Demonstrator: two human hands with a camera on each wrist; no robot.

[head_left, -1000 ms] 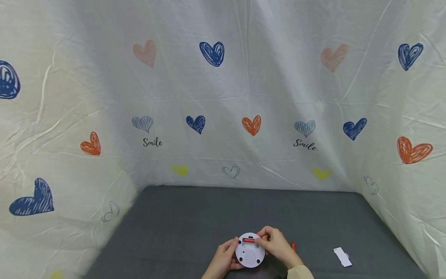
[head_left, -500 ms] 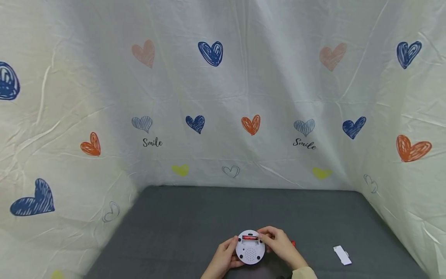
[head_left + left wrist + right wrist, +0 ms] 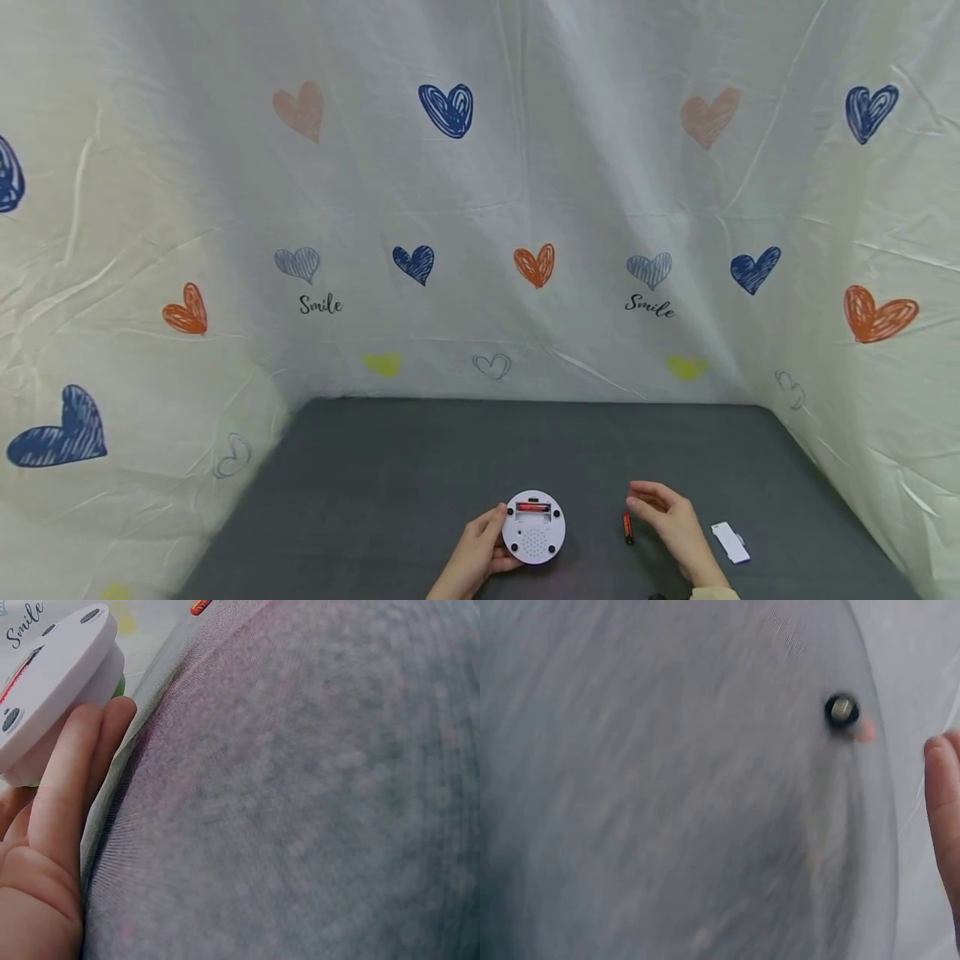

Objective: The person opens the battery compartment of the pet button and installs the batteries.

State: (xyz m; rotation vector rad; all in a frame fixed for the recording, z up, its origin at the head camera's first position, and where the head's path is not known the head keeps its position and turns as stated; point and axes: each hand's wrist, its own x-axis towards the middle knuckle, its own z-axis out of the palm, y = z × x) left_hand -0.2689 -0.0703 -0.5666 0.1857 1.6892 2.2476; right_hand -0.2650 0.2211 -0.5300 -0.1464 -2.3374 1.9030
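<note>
In the head view, my left hand [image 3: 474,552] holds a round white battery-powered device [image 3: 534,537] by its left edge, underside up, thumb at the rim and fingers below. The underside has dark feet, a patch of small holes and an uncovered battery compartment with one red battery [image 3: 533,507] lying in it. The left wrist view shows straight fingers [image 3: 64,772] against the device's side. To the right, my right hand [image 3: 675,529] hovers with nothing in its fingers, just beside a loose red and black battery [image 3: 627,529] on the table. That battery's end [image 3: 841,710] looks blurred in the right wrist view.
A white battery cover [image 3: 731,542] lies on the dark grey tabletop [image 3: 420,467], right of my right hand. White cloth [image 3: 480,183] printed with hearts hangs behind and along both sides. A small dark object [image 3: 657,597] shows at the bottom edge.
My right hand has left the device and moved right to the loose battery, which it partly hid before. The battery in the compartment now lies uncovered by fingers. The left hand keeps its hold.
</note>
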